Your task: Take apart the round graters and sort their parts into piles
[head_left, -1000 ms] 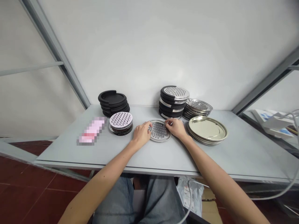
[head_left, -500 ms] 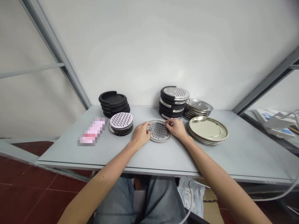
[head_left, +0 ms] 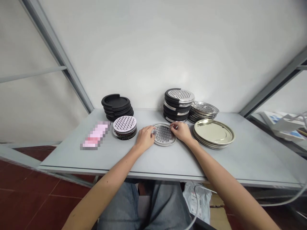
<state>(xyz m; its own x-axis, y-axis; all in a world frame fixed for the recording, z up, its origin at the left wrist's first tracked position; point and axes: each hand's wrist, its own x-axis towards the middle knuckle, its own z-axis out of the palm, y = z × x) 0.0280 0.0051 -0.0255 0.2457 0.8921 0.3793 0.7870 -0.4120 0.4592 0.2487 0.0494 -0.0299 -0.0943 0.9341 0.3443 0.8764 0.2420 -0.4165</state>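
Observation:
A round metal grater plate (head_left: 164, 134) with a raised rim lies flat on the table in front of me. My left hand (head_left: 145, 136) holds its left edge, thumb and fingers curled at the rim. At the upper right edge, my right hand (head_left: 180, 130) pinches the rim with bent fingers. Left of my left hand is a low stack of round grater discs (head_left: 124, 124), the top one looking pale lilac. Close to my right hand stands a stack of shallow gold-coloured round metal lids (head_left: 213, 131).
Black round holders (head_left: 117, 103) are stacked at the back left. A tall stack of graters with black rims (head_left: 179, 100) stands behind the plate, beside more metal grater plates (head_left: 205, 110). A blurred pink item (head_left: 96, 135) lies left on the grey table (head_left: 168, 163).
Both hands stay at the rim of the grater plate, almost still. The view has shifted very slightly.

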